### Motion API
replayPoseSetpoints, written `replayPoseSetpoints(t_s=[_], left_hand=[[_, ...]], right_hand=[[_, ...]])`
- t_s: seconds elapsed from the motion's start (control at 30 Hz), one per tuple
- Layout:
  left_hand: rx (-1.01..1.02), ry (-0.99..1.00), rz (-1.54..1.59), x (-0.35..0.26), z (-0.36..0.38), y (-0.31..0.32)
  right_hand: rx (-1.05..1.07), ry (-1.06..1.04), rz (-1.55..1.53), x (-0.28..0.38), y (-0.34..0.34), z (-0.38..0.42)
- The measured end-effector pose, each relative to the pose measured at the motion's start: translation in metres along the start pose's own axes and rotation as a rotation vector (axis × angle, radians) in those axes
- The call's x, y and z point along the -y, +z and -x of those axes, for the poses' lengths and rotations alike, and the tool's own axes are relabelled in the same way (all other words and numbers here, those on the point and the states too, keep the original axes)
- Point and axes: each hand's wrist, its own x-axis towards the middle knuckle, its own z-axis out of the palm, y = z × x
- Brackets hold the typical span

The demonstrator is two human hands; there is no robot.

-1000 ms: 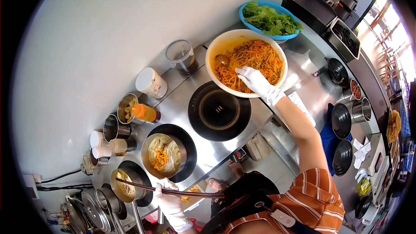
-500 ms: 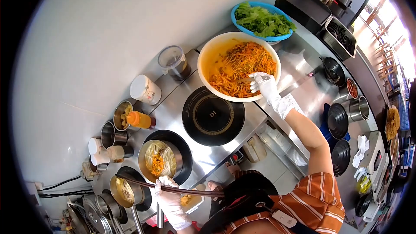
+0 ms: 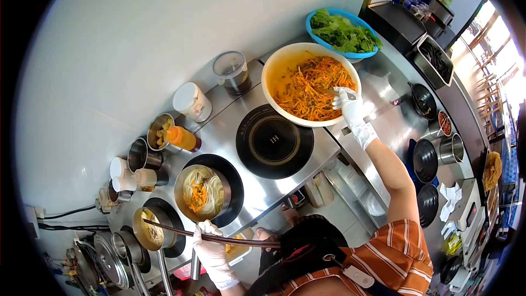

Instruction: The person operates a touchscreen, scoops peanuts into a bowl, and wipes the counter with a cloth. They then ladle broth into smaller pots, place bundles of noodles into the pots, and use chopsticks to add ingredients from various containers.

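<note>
My right hand (image 3: 354, 115), in a white glove, is closed around a metal utensil (image 3: 330, 91) at the near right rim of a large cream bowl (image 3: 272, 66). Only part of the utensil shows, against shredded carrot (image 3: 307, 96) mixed with darker bits. My left hand (image 3: 211, 252), also gloved, grips long dark chopsticks (image 3: 178, 231). Their tips reach over a small pot (image 3: 141, 235) of pale food. Just beyond this hand, a pot (image 3: 225, 200) holds white noodles (image 3: 211, 206) topped with carrot shreds (image 3: 197, 194).
A black induction plate (image 3: 274, 140) lies between bowl and noodle pot. Along the wall stand a lidded clear container (image 3: 231, 71), a white jar (image 3: 192, 101), an orange-capped bottle (image 3: 183, 138) and steel cups. A blue basket (image 3: 356, 20) of lettuce sits behind the bowl; black bowls (image 3: 426, 160) stand right.
My right hand has shifted slightly toward the bowl's right rim with the utensil. The whole view has moved a little. My left hand still grips the chopsticks in much the same place.
</note>
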Motion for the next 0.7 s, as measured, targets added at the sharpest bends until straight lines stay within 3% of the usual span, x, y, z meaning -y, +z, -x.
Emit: replayPoseSetpoints(t_s=[0.23, 0.37, 0.47, 0.5, 0.57, 0.6, 0.7], left_hand=[[-0.037, -0.012, 0.124, -0.013, 0.014, -0.010], [-0.077, 0.018, 0.141, -0.026, 0.018, -0.030], [0.017, 0.079, 0.141, -0.038, 0.020, -0.057], [-0.076, 0.105, 0.123, -0.041, 0.025, -0.057], [-0.024, 0.092, 0.159, -0.054, 0.032, -0.073], [0.135, 0.085, 0.182, -0.059, 0.026, -0.101], [0.122, 0.171, 0.255, -0.074, 0.034, -0.130]], right_hand=[[-0.083, 0.093, -0.066, 0.020, -0.008, 0.003], [0.011, 0.013, 0.007, 0.056, 0.001, 0.024], [0.104, -0.047, 0.045, 0.098, 0.025, 0.058], [0.147, -0.075, 0.071, 0.110, 0.035, 0.071], [0.252, -0.134, 0.065, 0.120, 0.057, 0.095], [0.288, -0.107, 0.071, 0.126, 0.073, 0.108], [0.425, -0.058, 0.132, 0.146, 0.137, 0.164]])
